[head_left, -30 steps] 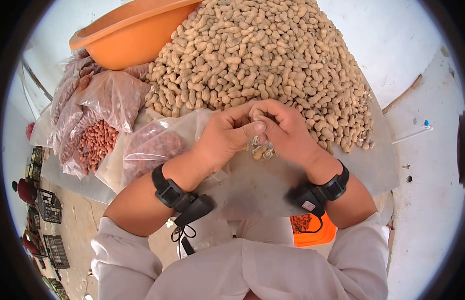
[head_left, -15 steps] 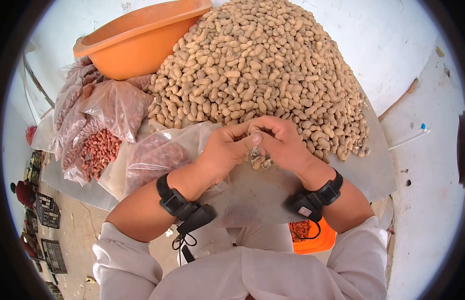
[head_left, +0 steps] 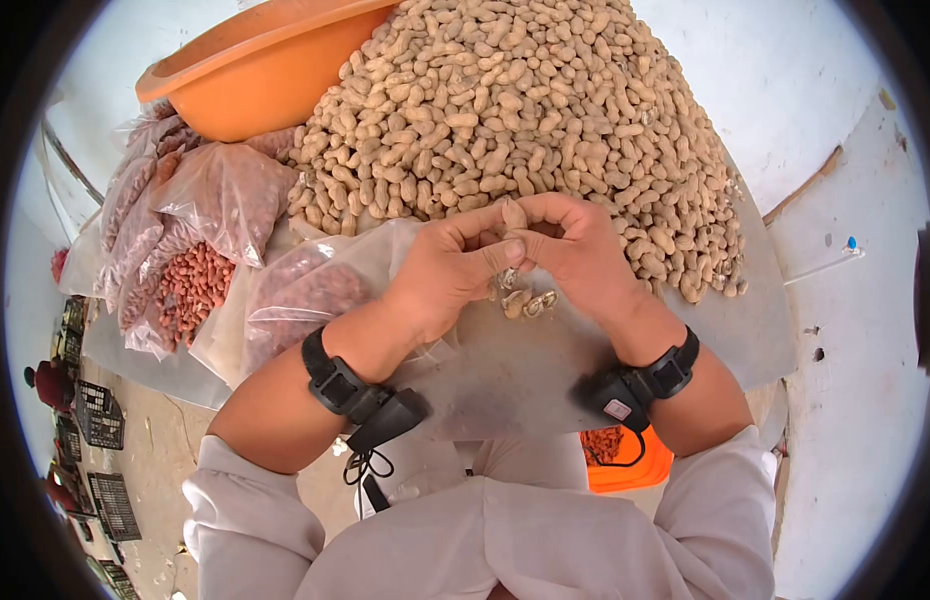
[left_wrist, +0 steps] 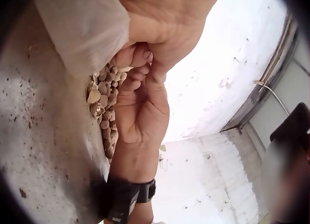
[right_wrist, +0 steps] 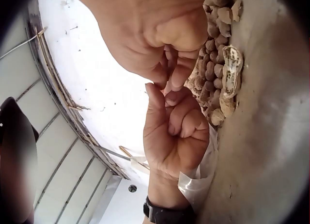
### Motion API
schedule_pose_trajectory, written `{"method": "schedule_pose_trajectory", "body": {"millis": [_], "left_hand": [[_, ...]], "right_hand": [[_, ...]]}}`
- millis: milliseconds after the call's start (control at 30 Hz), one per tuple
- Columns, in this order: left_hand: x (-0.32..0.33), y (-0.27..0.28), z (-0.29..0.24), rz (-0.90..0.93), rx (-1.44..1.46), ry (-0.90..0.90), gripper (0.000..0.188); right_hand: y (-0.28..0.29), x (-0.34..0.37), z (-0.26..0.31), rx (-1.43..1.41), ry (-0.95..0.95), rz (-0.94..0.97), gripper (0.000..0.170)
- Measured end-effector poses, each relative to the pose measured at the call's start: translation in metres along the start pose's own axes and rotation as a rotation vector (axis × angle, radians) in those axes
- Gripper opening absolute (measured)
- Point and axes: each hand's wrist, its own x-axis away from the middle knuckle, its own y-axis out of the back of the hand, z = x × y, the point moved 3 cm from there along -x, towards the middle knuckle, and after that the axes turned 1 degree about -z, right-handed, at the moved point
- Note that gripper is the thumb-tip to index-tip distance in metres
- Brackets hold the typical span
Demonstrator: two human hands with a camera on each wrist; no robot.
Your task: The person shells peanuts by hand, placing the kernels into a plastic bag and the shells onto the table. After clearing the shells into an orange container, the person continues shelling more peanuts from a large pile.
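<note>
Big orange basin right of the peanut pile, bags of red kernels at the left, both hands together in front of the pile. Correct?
One fix: the big orange basin is left of the peanut pile, per the head view. The bags of red kernels at the left, and left hand and right hand together in front, stand.

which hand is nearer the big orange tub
Left. The left hand is in front and to the right of the tub; the right hand is farther right, beyond the left.

Peanuts [head_left: 525,120] on tbl [head_left: 505,375], bags [head_left: 228,195] L
</note>
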Motion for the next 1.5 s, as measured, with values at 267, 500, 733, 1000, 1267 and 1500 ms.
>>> {"method": "schedule_pose_trajectory", "body": {"millis": [267,500,733,1000,1267,1500], "left_hand": [[0.001,0.002,0.006,-0.047,-0.022,0.028,0.023],[0.001,0.003,0.008,-0.066,0.009,0.069,0.019],[0.001,0.004,0.004,-0.007,0.036,0.067,0.024],[-0.002,0.002,0.005,-0.050,0.095,-0.030,0.024],[0.001,0.003,0.003,-0.081,-0.010,-0.047,0.014],[0.000,0.005,-0.001,-0.083,0.101,-0.056,0.016]], "right_hand": [[-0.004,0.000,-0.001,0.069,-0.010,0.001,0.019],[-0.004,0.001,-0.004,0.083,-0.036,-0.011,0.019],[-0.005,0.001,0.000,0.033,-0.028,-0.019,0.020],[-0.001,-0.001,0.001,-0.019,-0.024,-0.017,0.020],[-0.006,0.003,0.004,0.139,-0.063,-0.016,0.017],[-0.005,-0.001,0.001,0.028,0.042,0.013,0.020]]}}
